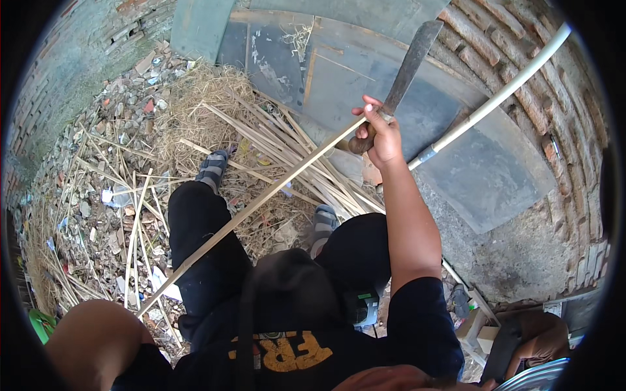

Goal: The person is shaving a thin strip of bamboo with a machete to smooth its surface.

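Note:
My right hand (386, 135), arm stretched forward, is closed round the brown wooden handle of a machete (412, 65). Its dark, worn blade points up and away to the right. A long pale bamboo strip (251, 212) slants across my legs, its far end at the fingers of this same hand; whether they pinch it too, I cannot tell. The strip's near end reaches down to my bent left arm (98, 335) at the lower left. My left hand itself is out of the picture.
Beyond my feet lies a pile of split bamboo strips (287, 150) beside dry shavings (195, 107). Rubble (98, 215) covers the left ground. Grey boards (482, 169) lean by a brick wall (521, 85), with a pale pole (502, 98) slanting across.

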A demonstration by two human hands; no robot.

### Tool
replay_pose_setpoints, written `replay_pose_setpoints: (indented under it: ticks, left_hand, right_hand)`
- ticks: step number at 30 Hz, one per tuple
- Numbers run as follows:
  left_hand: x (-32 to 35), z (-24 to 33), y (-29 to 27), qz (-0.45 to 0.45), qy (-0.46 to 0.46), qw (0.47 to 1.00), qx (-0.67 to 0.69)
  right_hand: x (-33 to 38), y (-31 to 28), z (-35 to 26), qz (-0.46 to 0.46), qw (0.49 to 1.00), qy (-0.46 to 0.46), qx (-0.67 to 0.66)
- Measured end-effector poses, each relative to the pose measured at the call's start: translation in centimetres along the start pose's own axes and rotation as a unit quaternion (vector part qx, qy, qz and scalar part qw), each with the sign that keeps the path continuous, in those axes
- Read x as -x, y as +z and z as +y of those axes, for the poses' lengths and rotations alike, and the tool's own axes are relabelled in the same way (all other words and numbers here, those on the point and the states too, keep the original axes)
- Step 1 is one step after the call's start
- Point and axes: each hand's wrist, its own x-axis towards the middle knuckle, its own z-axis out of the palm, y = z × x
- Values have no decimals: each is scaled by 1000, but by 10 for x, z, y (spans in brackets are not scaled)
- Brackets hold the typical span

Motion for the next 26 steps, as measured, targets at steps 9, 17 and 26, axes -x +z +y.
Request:
replay_pose_setpoints:
  ticks: [9,17,26]
  left_hand:
    - [0,0,4,-12,-3,1000,4]
    - [-6,7,-2,-1,1,1000,9]
    - [70,-18,-7,-218,-423,779,407]
  right_hand:
    - [-2,-4,4,4,1000,-2,-7]
    - [-5,-1,-1,-3,1000,-6,-8]
    - [-3,-12,7,2,1000,-15,4]
